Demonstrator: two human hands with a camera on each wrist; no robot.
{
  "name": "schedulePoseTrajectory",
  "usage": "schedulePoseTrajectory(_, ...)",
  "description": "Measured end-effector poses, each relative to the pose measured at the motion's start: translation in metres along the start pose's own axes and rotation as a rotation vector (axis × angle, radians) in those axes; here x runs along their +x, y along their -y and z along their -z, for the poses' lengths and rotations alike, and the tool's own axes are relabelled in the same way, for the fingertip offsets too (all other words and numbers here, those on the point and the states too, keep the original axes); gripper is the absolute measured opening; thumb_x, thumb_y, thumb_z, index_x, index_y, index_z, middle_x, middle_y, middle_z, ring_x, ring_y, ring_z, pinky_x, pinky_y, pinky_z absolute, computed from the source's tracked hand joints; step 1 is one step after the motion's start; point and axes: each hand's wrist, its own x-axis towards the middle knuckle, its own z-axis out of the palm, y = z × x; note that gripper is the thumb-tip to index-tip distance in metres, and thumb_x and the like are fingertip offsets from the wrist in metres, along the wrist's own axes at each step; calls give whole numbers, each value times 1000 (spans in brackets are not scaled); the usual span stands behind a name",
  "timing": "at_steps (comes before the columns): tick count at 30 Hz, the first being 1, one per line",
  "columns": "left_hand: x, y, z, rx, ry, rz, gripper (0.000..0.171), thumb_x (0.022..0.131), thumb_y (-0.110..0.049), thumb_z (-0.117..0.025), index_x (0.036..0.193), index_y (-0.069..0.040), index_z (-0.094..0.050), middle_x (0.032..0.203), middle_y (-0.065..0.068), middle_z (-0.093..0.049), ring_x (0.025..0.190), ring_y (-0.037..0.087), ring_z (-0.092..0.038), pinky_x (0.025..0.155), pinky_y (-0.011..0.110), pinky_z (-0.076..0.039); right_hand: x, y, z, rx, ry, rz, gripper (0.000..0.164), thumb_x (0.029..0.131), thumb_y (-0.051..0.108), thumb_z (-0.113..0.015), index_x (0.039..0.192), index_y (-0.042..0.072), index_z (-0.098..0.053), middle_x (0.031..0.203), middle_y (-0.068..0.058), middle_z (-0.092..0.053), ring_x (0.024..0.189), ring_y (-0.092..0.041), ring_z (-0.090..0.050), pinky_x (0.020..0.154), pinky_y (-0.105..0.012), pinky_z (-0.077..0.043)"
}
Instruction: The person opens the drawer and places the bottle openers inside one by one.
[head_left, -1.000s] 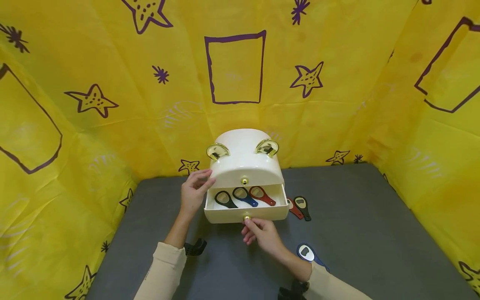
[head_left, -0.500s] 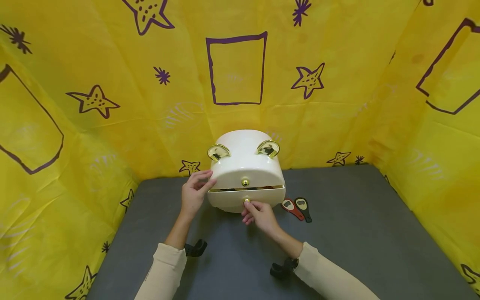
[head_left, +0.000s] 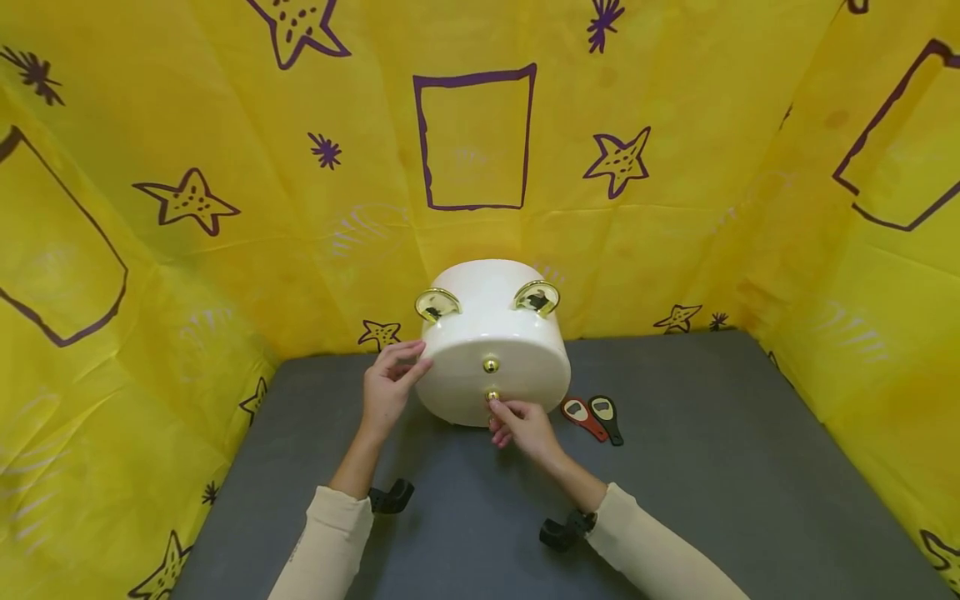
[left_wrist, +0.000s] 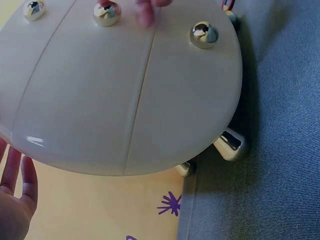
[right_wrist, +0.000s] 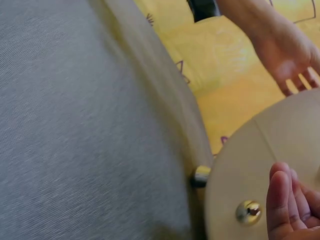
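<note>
A glossy white drawer box [head_left: 495, 312] with two gold ear-like mirrors stands on the grey table. In the left wrist view its front shows two drawer seams, and the drawers sit flush. My right hand [head_left: 525, 429] has thumb and finger at the middle gold knob [left_wrist: 106, 14], pinching it, while its other fingers hang below. The lower gold knob [right_wrist: 248, 212] is beside those fingers in the right wrist view. At the box's left side, my left hand [head_left: 390, 387] rests its loosely straight fingers against the edge.
Red [head_left: 583, 417] and black [head_left: 605, 418] bottle openers lie together to the right of the box. Short gold feet [left_wrist: 230, 145] hold the box up from the table [head_left: 712, 467]. A yellow patterned cloth [head_left: 480, 233] hangs behind and at both sides.
My right hand has pushed the middle drawer in until flush, hiding the three bottle openers inside. The blue opener at the right is now behind the right sleeve. My left hand has stayed in place.
</note>
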Motion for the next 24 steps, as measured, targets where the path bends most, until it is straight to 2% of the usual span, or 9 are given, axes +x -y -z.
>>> schedulePoseTrajectory(5, -1, 2, 0, -11, 0, -2, 24, 80, 8, -73, 102, 14, -69, 107, 10, -66, 99, -1, -59, 77, 14, -53, -3, -11, 6, -55, -47, -54, 37, 97, 19, -60, 98, -18, -65, 67, -7, -64, 52, -10, -59, 51, -26, -54)
schedulePoseTrajectory(10, -1, 5, -1, -14, -3, -4, 24, 80, 9, -72, 103, 15, -69, 108, 9, -65, 99, -1, -59, 77, 14, -52, -5, -18, 7, -98, -91, -111, 35, 95, 18, -63, 95, -16, -67, 66, -9, -64, 50, -10, -57, 50, -28, -54)
schedulePoseTrajectory(17, 2, 32, 5, -9, 25, 20, 30, 79, 6, -75, 109, 9, -69, 115, 9, -64, 104, 1, -58, 81, 15, -52, 6, -38, 0, 17, -54, -169, 39, 95, 19, -63, 101, -19, -63, 64, -2, -61, 49, -8, -58, 48, -21, -51)
schedulePoseTrajectory(19, 2, 33, 6, -4, 34, 19, 31, 80, 5, -75, 110, 8, -69, 115, 8, -64, 104, 2, -58, 81, 15, -51, 8, -40, -2, 47, -64, -174, 39, 94, 19, -64, 102, -19, -63, 63, -1, -61, 49, -8, -58, 47, -21, -51)
schedulePoseTrajectory(24, 2, 33, 4, 8, 30, 10, 29, 80, 3, -75, 109, 7, -70, 116, 16, -64, 104, 2, -58, 81, 14, -51, 7, -42, -3, 69, -92, -173, 39, 94, 18, -65, 103, -19, -63, 61, 0, -60, 48, -7, -57, 46, -19, -49)
